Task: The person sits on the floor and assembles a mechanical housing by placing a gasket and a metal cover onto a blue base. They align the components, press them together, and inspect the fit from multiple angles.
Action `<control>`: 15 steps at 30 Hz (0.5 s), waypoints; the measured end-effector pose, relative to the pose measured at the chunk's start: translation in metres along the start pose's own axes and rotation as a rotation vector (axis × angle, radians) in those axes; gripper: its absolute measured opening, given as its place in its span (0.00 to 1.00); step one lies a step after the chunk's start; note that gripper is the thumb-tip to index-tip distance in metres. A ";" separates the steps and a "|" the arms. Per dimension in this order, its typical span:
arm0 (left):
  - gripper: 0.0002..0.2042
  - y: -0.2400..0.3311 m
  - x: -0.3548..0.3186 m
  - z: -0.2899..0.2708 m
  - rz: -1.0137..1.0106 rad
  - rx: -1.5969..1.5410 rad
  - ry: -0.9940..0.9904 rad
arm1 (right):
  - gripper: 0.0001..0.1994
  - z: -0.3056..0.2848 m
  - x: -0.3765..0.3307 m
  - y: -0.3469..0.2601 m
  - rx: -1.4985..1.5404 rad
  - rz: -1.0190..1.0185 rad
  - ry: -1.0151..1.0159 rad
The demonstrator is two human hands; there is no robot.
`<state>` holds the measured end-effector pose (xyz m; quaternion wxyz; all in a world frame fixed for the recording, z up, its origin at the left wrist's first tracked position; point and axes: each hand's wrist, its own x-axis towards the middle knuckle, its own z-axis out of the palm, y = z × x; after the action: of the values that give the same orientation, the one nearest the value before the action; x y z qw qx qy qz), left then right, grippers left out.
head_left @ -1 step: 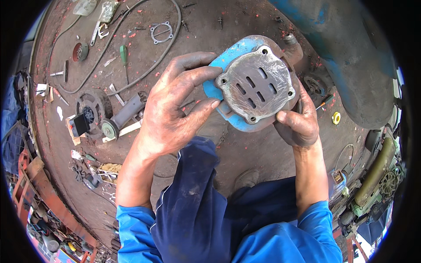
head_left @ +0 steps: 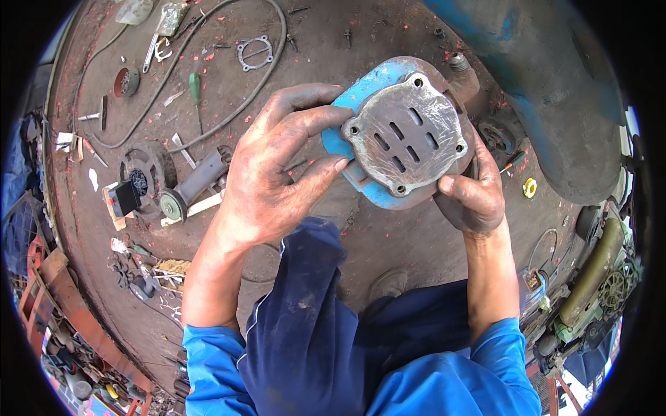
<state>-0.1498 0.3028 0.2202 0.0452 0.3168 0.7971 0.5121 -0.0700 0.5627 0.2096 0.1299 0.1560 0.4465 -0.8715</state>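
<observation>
Raised above the ground is a blue-painted, worn metal casting that looks like a compressor cylinder head [head_left: 371, 89]. On its upward face sits a scratched grey valve plate [head_left: 438, 116] with several narrow slots and bolt holes in its corner lugs. My left hand [head_left: 260, 170] pinches the left edge, thumb below and fingers above. My right hand [head_left: 477, 197] grips the lower right side, its thumb at the plate's rim and its fingers mostly hidden behind. Both hands are darkened with grime.
A blue-grey tank [head_left: 562, 104] fills the upper right. Leftward on the ground lie a metal gasket [head_left: 255, 53], a green screwdriver [head_left: 195, 87], an angle grinder [head_left: 198, 184], a hose [head_left: 243, 104] and a pulley wheel [head_left: 163, 163]. Yellow tape [head_left: 530, 188] lies at right.
</observation>
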 end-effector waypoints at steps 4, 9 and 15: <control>0.19 0.000 0.006 -0.007 -0.057 -0.007 -0.047 | 0.48 -0.005 0.002 -0.006 0.032 0.016 -0.037; 0.17 0.005 0.008 -0.011 -0.076 0.005 -0.067 | 0.45 -0.005 0.002 0.000 0.104 0.055 -0.045; 0.14 0.008 0.008 -0.010 -0.142 -0.027 -0.078 | 0.43 -0.003 0.001 -0.004 0.068 0.039 -0.059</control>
<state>-0.1571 0.3014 0.2336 0.1165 0.2785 0.8081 0.5057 -0.0723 0.5676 0.2105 0.1547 0.1434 0.4093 -0.8877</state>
